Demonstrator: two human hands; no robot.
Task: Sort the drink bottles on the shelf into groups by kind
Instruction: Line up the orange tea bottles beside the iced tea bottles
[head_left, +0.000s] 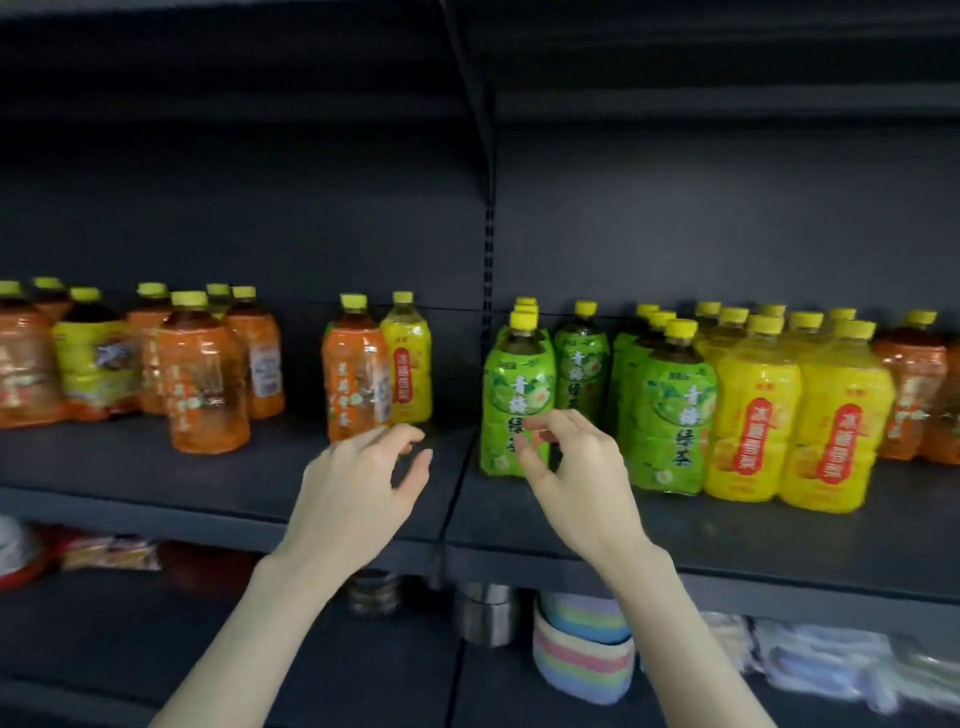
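Drink bottles with yellow caps stand on a dark shelf. Several orange-label bottles and one yellow-label bottle crowd the left. In the middle an orange-label bottle stands beside a yellow-label bottle. Right of the upright post are several green-label bottles, then yellow-label bottles, then orange ones at the far right. My left hand hovers below the middle orange bottle, fingers loosely curled, holding nothing. My right hand is in front of the front green bottle, fingers curled, empty.
A lower shelf holds a striped pastel bowl stack, a metal cup, a dark jar, packets at left and wrapped goods at right. The shelf above is dark. Bare shelf surface lies between the left group and the middle pair.
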